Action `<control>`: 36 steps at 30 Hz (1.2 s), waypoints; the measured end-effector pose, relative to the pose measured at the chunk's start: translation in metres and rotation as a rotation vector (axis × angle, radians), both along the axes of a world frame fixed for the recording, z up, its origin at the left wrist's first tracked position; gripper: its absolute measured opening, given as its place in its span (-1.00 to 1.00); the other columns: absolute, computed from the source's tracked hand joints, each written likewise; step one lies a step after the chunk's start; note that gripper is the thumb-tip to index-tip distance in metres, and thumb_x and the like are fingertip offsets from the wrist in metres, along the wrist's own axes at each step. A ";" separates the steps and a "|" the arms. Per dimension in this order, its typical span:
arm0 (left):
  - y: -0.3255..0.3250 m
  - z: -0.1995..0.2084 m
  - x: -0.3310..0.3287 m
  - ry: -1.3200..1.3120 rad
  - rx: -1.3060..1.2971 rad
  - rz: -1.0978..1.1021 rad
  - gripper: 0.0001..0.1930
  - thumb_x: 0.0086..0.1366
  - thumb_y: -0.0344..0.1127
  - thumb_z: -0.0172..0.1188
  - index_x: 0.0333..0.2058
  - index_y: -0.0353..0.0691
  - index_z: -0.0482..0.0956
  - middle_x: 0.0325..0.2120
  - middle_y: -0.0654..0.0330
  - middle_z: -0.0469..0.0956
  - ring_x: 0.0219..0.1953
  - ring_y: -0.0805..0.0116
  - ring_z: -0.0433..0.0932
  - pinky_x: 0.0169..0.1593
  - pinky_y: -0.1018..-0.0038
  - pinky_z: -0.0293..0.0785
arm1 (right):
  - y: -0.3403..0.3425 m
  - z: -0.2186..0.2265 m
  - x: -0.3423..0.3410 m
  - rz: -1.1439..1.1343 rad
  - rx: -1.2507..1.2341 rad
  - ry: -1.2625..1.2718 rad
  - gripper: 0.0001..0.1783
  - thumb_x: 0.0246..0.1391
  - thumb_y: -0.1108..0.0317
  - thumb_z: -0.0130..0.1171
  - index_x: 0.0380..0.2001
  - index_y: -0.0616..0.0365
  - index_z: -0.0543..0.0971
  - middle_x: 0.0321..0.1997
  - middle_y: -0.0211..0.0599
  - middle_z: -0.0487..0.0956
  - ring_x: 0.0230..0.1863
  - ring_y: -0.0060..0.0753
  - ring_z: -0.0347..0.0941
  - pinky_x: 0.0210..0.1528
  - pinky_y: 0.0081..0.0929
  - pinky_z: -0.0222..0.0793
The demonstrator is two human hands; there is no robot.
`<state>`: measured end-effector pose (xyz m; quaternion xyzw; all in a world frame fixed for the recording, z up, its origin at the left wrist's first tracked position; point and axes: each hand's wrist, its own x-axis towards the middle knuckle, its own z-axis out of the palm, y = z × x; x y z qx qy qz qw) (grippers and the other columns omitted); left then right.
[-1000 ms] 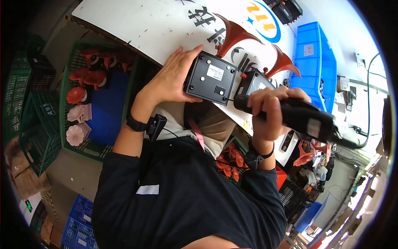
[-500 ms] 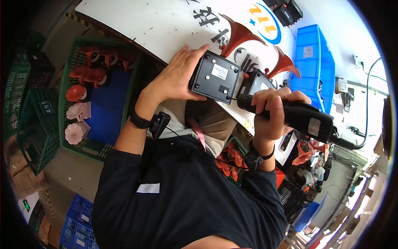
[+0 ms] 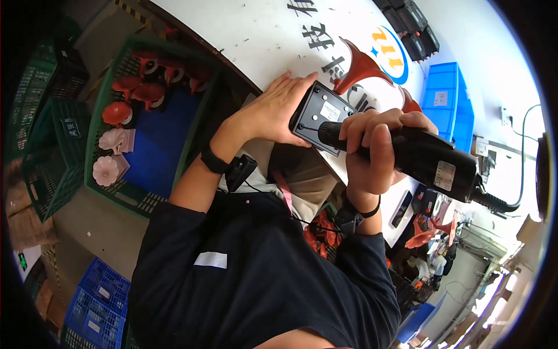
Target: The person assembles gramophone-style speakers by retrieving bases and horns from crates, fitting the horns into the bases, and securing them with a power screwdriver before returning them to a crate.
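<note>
My left hand point(image 3: 272, 111) grips the left side of a square black box point(image 3: 314, 108), thumb along its near edge and fingers at the far side. A white label and several pale round dots show on the box's upturned face. My right hand point(image 3: 375, 148) is wrapped round a black corded electric screwdriver point(image 3: 431, 161). Its thin bit reaches across the face to the box's near left corner; the tool's nose covers the near right part. A red-brown flower-shaped horn point(image 3: 363, 68) is at the box's far side. Another red horn point(image 3: 410, 102) is partly hidden behind my right hand.
The white table point(image 3: 232, 23) carries small dark bits. Blue bins point(image 3: 444, 104) and black boxes point(image 3: 414, 26) stand beyond. On my left, a green crate point(image 3: 125, 200) holds several red and pink flower-shaped horns. The screwdriver's cord point(image 3: 521, 157) loops up at the right.
The screwdriver's bit has gone from the box's near right corner to its near left corner. The whole view has shifted, with the table and box now farther right.
</note>
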<state>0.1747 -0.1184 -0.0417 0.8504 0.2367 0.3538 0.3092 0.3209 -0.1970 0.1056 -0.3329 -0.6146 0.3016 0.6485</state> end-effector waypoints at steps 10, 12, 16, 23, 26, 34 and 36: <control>0.002 -0.003 0.001 -0.004 -0.027 -0.015 0.37 -0.16 0.21 0.63 0.46 -0.35 -0.02 0.21 -0.24 0.40 0.34 -0.18 0.34 0.55 -0.04 -0.04 | 0.012 -0.021 -0.009 -0.088 -0.038 -0.101 -0.61 0.14 0.60 0.25 -0.04 0.18 0.33 -0.47 -0.20 0.55 -0.58 -0.38 0.49 -0.46 -0.42 0.49; 0.002 -0.003 0.000 -0.008 -0.027 -0.012 0.37 -0.16 0.20 0.64 0.46 -0.35 0.00 0.21 -0.24 0.40 0.34 -0.18 0.34 0.55 -0.04 -0.05 | 0.013 -0.021 -0.008 -0.083 -0.037 -0.138 -0.65 0.21 0.57 0.16 -0.01 0.10 0.30 -0.51 -0.25 0.42 -0.67 -0.40 0.36 -0.52 -0.29 0.45; 0.002 0.000 0.002 -0.025 -0.039 -0.023 0.35 -0.18 0.18 0.66 0.44 -0.34 0.02 0.22 -0.24 0.39 0.35 -0.17 0.32 0.55 -0.05 -0.06 | 0.012 -0.016 -0.010 -0.061 -0.054 -0.053 -0.65 0.21 0.56 0.16 -0.03 0.08 0.30 -0.50 -0.26 0.42 -0.67 -0.41 0.36 -0.51 -0.30 0.44; 0.003 -0.001 0.002 0.020 -0.043 -0.011 0.35 -0.20 0.16 0.67 0.44 -0.33 0.04 0.23 -0.22 0.38 0.37 -0.14 0.32 0.56 -0.04 -0.06 | 0.030 0.024 -0.002 -0.127 -0.046 0.165 -0.65 0.19 0.55 0.17 0.00 0.11 0.33 -0.54 -0.32 0.37 -0.67 -0.42 0.33 -0.50 -0.29 0.43; 0.001 -0.001 0.002 0.006 -0.053 -0.015 0.35 -0.19 0.16 0.67 0.44 -0.33 0.04 0.23 -0.21 0.39 0.37 -0.13 0.32 0.56 -0.04 -0.06 | 0.052 0.021 0.004 -0.196 -0.017 0.233 -0.65 0.18 0.55 0.17 0.01 0.16 0.35 -0.56 -0.34 0.35 -0.67 -0.43 0.33 -0.49 -0.29 0.43; 0.002 0.004 0.000 0.017 -0.082 -0.017 0.34 -0.19 0.16 0.66 0.44 -0.34 0.05 0.22 -0.21 0.41 0.37 -0.14 0.33 0.56 -0.03 -0.08 | 0.073 -0.001 0.009 -0.203 -0.023 0.150 -0.67 0.19 0.58 0.19 -0.03 0.30 0.36 -0.54 -0.33 0.39 -0.66 -0.43 0.37 -0.49 -0.30 0.44; 0.002 0.004 0.000 0.015 -0.081 -0.018 0.34 -0.19 0.16 0.66 0.44 -0.35 0.05 0.22 -0.20 0.42 0.37 -0.14 0.33 0.56 -0.03 -0.09 | 0.074 -0.005 0.005 -0.195 -0.043 0.113 -0.68 0.19 0.60 0.20 -0.04 0.32 0.37 -0.52 -0.31 0.43 -0.65 -0.44 0.40 -0.48 -0.30 0.45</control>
